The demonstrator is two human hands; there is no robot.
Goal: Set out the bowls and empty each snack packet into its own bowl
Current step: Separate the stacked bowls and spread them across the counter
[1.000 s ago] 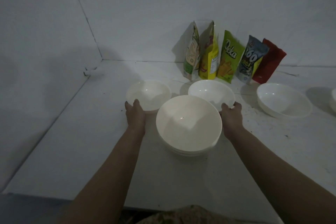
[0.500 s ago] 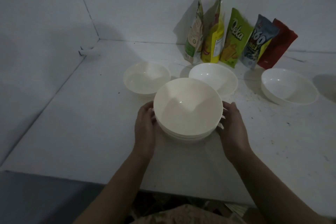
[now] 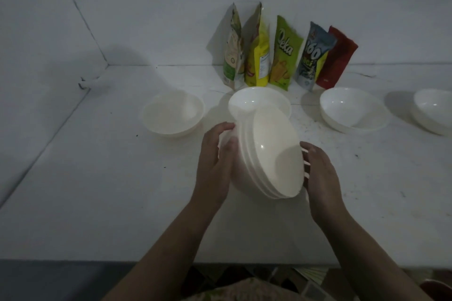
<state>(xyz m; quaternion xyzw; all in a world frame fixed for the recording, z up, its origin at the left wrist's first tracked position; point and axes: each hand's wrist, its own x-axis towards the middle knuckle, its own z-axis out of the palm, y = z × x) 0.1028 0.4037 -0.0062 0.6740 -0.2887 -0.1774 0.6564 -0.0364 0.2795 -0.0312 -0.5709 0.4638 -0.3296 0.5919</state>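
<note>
I am working over a pale desk point(image 3: 102, 203) that fills the lower frame, with the stack of bowls point(image 3: 269, 154) at the centre, tilted up on edge so its mouth faces right. My left hand point(image 3: 215, 166) cups the outside of the stack with curled fingers, and my right hand point(image 3: 320, 178) has its fingertips on the rims at the open side, so each grip is grasping the stack. I judge these bowls to be stiff, smooth and slick, light singly but heavier nested, and likely to chip if dropped; the rim edge looks the best place to peel one off. Four single bowls already sit out: one at centre left point(image 3: 173, 112), one just behind the stack point(image 3: 256, 102), one at right point(image 3: 352, 112) and one cut by the right edge point(image 3: 434, 110). Five snack packets point(image 3: 283, 54) lean on the wall at upper centre, just behind the middle bowl, so reaching there could knock them.
</note>
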